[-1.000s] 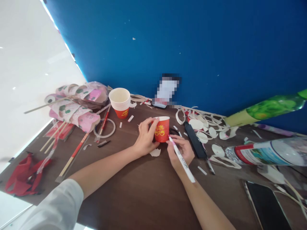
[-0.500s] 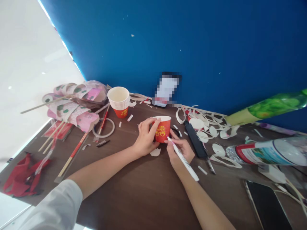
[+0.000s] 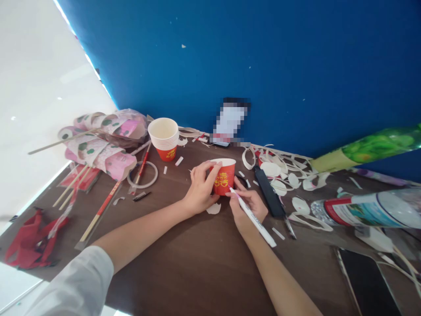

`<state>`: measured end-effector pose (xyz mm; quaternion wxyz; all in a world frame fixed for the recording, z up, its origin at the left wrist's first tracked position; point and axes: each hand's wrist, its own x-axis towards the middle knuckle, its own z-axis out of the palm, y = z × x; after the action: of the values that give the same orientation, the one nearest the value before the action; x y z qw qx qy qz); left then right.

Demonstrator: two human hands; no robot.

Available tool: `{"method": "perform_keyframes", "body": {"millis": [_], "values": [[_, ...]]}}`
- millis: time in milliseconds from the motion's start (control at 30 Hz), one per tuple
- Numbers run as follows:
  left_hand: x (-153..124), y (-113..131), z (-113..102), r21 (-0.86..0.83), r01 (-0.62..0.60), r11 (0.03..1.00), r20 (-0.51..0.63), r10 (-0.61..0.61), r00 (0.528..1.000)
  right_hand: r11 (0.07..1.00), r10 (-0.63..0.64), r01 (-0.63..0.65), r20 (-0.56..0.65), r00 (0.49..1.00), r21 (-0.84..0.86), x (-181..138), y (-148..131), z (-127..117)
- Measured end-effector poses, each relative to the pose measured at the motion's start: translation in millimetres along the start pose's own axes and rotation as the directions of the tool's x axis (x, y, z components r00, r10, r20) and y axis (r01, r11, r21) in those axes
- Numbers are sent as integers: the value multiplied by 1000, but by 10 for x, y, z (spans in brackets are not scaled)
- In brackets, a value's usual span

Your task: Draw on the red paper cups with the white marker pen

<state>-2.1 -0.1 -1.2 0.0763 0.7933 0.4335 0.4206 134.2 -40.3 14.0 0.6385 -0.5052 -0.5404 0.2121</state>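
Here's the shift: the cup [image 3: 229,172] edges right, mouth up between both hands! The left hand [image 3: 201,188] has its grip clamped around the cup's side and rim; the right hand [image 3: 249,210] pinches the pen [image 3: 255,220]. Its tail swings further right, and the tip, a second ago at the cup's right edge, now lies in front of the red side, low by the gold print [image 3: 222,180]. That seems to line the pen up with the side itself, though touch is too fine to tell. Back on the desk [image 3: 184,267], the stack [image 3: 166,142] stays put.
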Motion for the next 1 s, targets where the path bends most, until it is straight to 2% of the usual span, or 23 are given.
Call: {"method": "perform_keyframes", "body": {"millis": [367,567,767,933,1000], "values": [[1,8,-18,-43,12,999,29,-11,1000,1000,5,-6,72,997,17,25,-6,-66],[11,19,-38,-158,21,987,15,-19,1000,993,-117,117,-14,993,-1,15,-2,-64],[24,59,-86,-115,65,991,66,-58,996,998,-65,65,28,998,-10,-6,25,-76],[19,59,-75,-67,59,996,56,-55,997,993,-110,106,64,992,52,10,-22,-57],[15,58,-67,-56,58,997,55,-55,997,995,-92,89,61,994,55,5,-46,-42]]}}
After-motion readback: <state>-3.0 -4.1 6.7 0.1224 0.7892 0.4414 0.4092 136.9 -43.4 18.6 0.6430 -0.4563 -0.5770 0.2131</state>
